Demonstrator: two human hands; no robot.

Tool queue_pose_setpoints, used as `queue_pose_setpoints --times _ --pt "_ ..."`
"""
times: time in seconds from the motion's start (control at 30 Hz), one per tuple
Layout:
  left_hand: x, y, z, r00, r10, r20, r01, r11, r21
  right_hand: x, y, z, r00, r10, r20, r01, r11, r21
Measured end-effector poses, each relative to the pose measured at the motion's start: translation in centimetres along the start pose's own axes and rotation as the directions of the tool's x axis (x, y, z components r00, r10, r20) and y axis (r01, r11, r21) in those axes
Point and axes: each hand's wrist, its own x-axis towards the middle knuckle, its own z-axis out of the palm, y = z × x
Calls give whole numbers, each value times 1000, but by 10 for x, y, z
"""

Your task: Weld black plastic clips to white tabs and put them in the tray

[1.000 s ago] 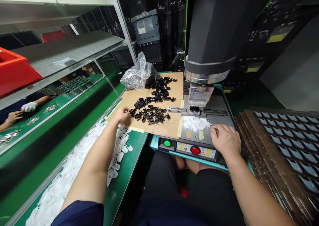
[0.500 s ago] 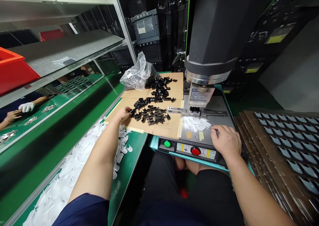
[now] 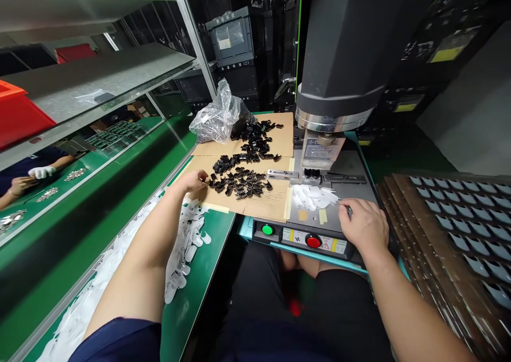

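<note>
My left hand (image 3: 195,181) is over the cardboard (image 3: 259,208), at the left edge of a pile of small black plastic clips (image 3: 243,183). Its fingers are pinched together; what they hold, if anything, is too small to make out. My right hand (image 3: 365,224) rests on the right side of the machine's metal plate, fingers curled, beside a small heap of white flat tabs (image 3: 313,197). A dark spot shows between its thumb and forefinger, and I cannot tell what it is. Black parts (image 3: 311,173) sit in the fixture below the machine's press head (image 3: 322,148).
A clear plastic bag (image 3: 221,116) stands behind the clips. Many white tabs (image 3: 179,250) cover the green table at left. Green (image 3: 267,229) and red (image 3: 313,241) buttons are on the machine's front. Stacked trays (image 3: 451,218) stand at right. A co-worker's gloved hand (image 3: 42,172) shows far left.
My left hand has drawn slightly left, away from the edge of the clip pile, and its forearm has shifted left. My right hand has stayed nearly in place. The view has shifted slightly.
</note>
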Motion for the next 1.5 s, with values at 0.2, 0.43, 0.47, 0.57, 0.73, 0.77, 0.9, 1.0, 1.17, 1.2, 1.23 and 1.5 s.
queue_pose_setpoints --times 0.2,0.43,0.47,0.57,0.73,0.77,0.9,1.0,1.17,1.2,1.23,1.5 --pt "9 9 13 997 -5 -83 -2 996 -91 1 -3 -3 1000 8 0 -8 1000 -10" --pt "4 15 29 998 38 -39 -42 994 -99 1 -5 -5 1000 21 18 -21 1000 -10" --pt "2 15 29 999 40 -24 -42 994 -97 1 -5 -5 1000 23 18 -22 1000 -8" --pt "0 16 24 999 35 13 -33 996 -87 1 -5 -5 1000 24 20 -24 1000 -1" --pt "12 25 14 1000 -8 -28 6 998 -55 1 -3 -3 1000 23 13 -23 1000 6" --pt "16 30 15 998 -20 -54 17 999 -51 1 -3 -2 1000 22 10 -22 1000 5" --pt "31 52 29 990 -62 -129 61 998 -12 1 -2 -2 1000 13 5 -12 1000 -4" --pt "38 62 38 987 -94 -132 97 995 16 1 -1 -3 1000 3 17 -3 1000 -3" --pt "38 49 32 980 -122 -154 125 992 11 1 -2 -4 1000 4 12 -5 1000 16" --pt "36 45 29 981 -121 -150 122 992 1 1 -2 -4 1000 7 11 -7 1000 21" --pt "35 41 27 983 -117 -143 117 993 -11 1 -2 -4 1000 9 11 -9 1000 24" --pt "37 40 36 1000 13 -22 -16 992 -122 1 -3 -5 999 20 29 -20 1000 18"
